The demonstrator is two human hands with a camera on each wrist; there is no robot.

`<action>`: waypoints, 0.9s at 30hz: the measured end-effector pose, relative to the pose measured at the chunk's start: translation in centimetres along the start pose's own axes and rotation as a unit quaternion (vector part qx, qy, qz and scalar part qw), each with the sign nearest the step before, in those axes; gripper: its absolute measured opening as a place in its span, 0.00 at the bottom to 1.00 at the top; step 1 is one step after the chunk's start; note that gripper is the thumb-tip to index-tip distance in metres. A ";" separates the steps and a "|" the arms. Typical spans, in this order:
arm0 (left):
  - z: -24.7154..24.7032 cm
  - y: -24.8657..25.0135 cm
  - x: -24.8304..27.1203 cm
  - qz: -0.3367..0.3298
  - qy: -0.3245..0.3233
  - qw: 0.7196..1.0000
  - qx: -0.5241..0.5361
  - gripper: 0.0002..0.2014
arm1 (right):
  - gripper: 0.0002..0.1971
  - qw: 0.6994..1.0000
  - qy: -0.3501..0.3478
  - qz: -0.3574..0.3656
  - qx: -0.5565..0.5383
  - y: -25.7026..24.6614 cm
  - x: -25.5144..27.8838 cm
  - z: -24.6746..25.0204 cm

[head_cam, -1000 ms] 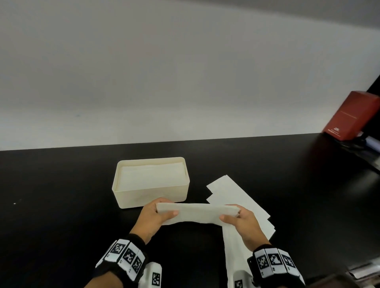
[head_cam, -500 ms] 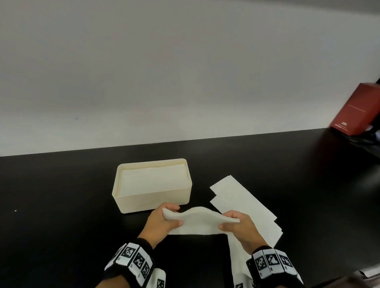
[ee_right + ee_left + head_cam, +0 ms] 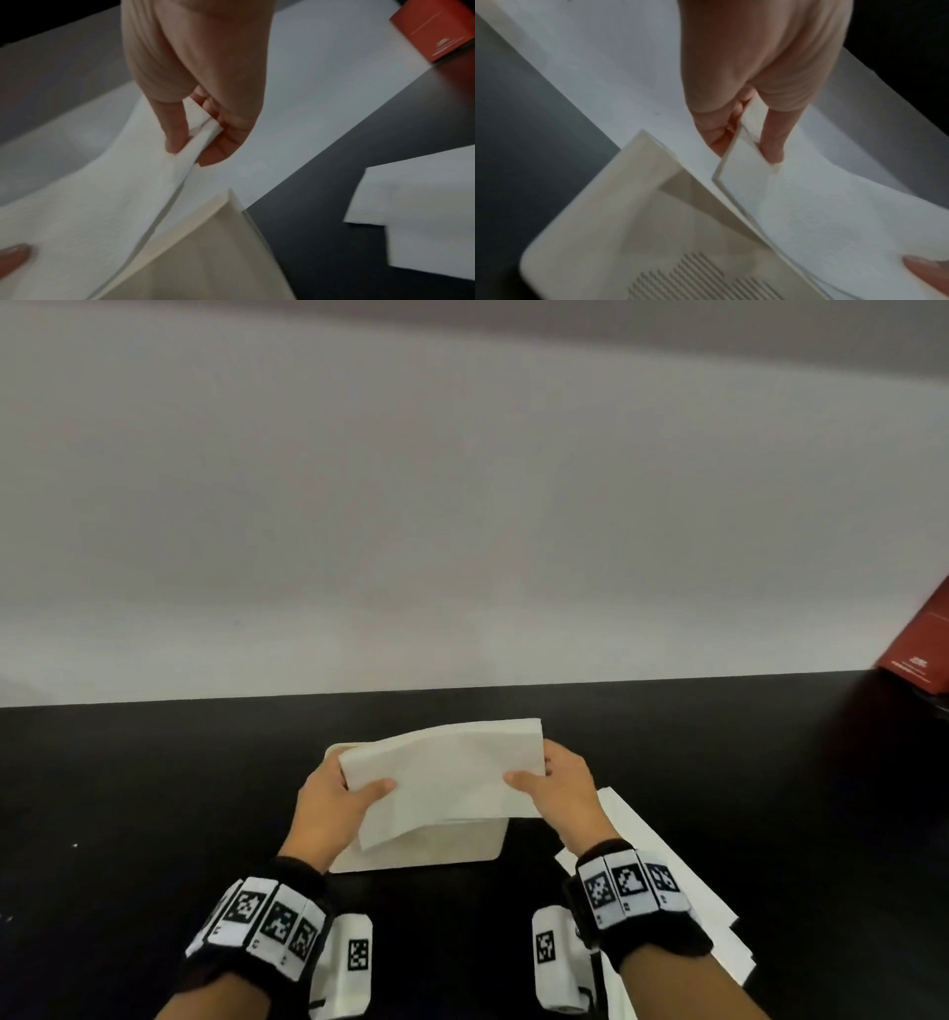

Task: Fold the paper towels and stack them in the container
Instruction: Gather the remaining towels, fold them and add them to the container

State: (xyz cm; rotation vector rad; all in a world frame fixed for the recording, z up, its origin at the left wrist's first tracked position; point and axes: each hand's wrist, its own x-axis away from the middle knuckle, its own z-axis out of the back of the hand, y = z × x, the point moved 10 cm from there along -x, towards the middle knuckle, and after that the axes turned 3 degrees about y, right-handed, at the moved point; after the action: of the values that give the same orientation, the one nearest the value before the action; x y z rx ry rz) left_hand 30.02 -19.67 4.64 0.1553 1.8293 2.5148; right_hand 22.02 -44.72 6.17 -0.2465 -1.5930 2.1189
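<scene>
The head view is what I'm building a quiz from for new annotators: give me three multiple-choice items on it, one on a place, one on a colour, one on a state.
1. Where is the folded paper towel?
A. above the container
B. flat on the table
C. on the red box

2. What colour is the table?
A. white
B. black
C. red

3. How is the towel held?
A. left hand only
B. by no hand
C. by both hands

Key: 1 A, it hangs over the cream container. 2 B, the bare top is black. 3 C, the left hand and right hand each pinch an end.
</scene>
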 end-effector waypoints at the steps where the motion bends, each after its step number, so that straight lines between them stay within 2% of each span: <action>1: 0.8 -0.1 -0.6 0.004 0.018 1.000 -0.008 0.19 | 0.17 1.000 -0.003 0.003 0.020 -0.5 -0.7 -0.9; 5: 3.0 -1.3 -2.3 0.040 0.068 0.996 -0.032 0.23 | 0.19 0.997 -0.014 -0.003 0.075 -0.7 -2.8 -3.8; 9: 3.9 -2.0 -3.3 0.057 0.090 0.991 -0.082 0.25 | 0.24 0.987 -0.047 -0.016 0.156 0.6 -3.4 -6.2; 17: 2.2 -2.1 -4.7 0.039 0.026 0.970 -0.239 0.23 | 0.31 0.965 -0.047 -0.039 0.257 1.9 -4.2 -7.5; 20: 1.4 -1.8 -4.7 0.005 0.011 0.952 -0.306 0.23 | 0.30 0.954 -0.043 -0.033 0.294 1.6 -4.1 -7.6; 27: 0.5 -1.0 -4.6 -0.027 0.017 0.926 -0.377 0.25 | 0.26 0.951 -0.022 0.024 0.309 -0.4 -4.2 -6.1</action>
State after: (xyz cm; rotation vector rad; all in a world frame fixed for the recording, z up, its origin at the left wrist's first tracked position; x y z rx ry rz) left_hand 34.62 -19.23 3.51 0.0335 0.7374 2.9647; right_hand 28.30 -41.36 4.07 -0.0247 -0.8751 2.5475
